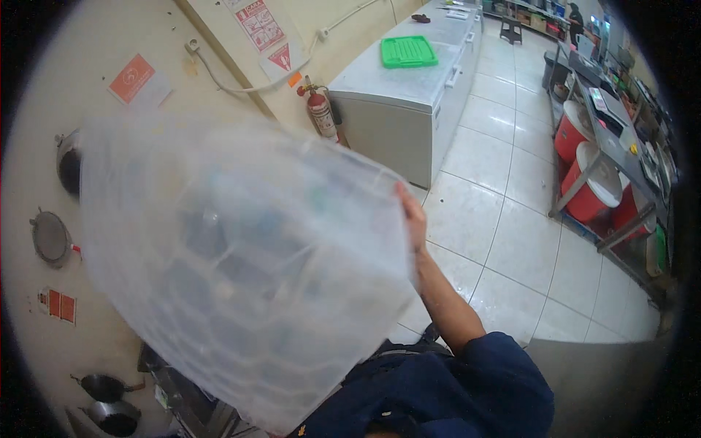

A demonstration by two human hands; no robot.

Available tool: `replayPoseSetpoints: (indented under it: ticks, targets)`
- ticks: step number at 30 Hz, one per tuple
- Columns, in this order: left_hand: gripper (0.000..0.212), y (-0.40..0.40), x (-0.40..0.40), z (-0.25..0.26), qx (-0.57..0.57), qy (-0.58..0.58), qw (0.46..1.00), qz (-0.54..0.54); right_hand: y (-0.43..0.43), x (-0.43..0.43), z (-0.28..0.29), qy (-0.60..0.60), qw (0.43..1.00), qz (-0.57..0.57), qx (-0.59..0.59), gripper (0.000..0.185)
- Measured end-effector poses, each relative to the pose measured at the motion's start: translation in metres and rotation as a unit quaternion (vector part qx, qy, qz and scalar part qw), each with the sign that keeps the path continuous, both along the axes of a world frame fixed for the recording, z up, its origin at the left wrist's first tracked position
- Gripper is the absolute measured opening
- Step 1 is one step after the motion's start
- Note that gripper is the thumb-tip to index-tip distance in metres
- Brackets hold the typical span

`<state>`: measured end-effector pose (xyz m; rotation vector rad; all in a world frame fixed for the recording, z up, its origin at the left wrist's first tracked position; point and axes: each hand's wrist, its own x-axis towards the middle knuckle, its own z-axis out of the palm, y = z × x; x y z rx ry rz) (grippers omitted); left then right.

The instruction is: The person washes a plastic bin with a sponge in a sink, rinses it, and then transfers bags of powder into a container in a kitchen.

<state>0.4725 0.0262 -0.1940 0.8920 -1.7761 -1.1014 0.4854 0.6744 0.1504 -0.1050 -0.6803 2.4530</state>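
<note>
A large sheet-like, cloudy translucent plastic bag or container [246, 263] fills the middle of the view, raised close to the camera and blurred. Rows of rounded dark shapes show faintly through its lower part; what they are cannot be made out. My right hand [414, 216] grips its right edge, the fingers partly behind the plastic and the forearm bare below a dark blue sleeve. My left hand is out of sight, and the plastic covers much of the left side.
A white chest freezer [383, 126] bearing a green plastic lid [409, 52] stands ahead beside a fire extinguisher [321, 112]. Right, a metal worktable [630, 142] shelters red drums [589, 178]. Woks [103, 387] and a strainer [51, 236] hang left. A person [575, 23] stands far off.
</note>
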Motion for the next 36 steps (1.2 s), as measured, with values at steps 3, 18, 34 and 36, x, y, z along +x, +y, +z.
replayPoseSetpoints:
  ticks: [3,18,34,36]
  targets:
    - [0.032,0.076,0.053,-0.066,0.028,-0.053,0.998,-0.030,0.058,-0.020,-0.043,0.044,0.997,-0.055,-0.030,0.042]
    - [0.030,0.377,-0.050,-0.136,0.155,-0.508,0.526,-0.664,0.404,-0.233,-0.140,0.083,0.946,-0.209,-0.233,0.035]
    - [0.015,0.780,-0.371,0.429,-0.177,0.253,0.697,-0.647,0.744,-0.520,-0.146,0.048,0.877,-0.379,-0.291,0.039]
    - [0.027,0.830,-0.399,0.500,-0.064,0.484,0.466,-0.738,0.770,-0.556,-0.153,0.023,0.885,-0.369,-0.283,0.041]
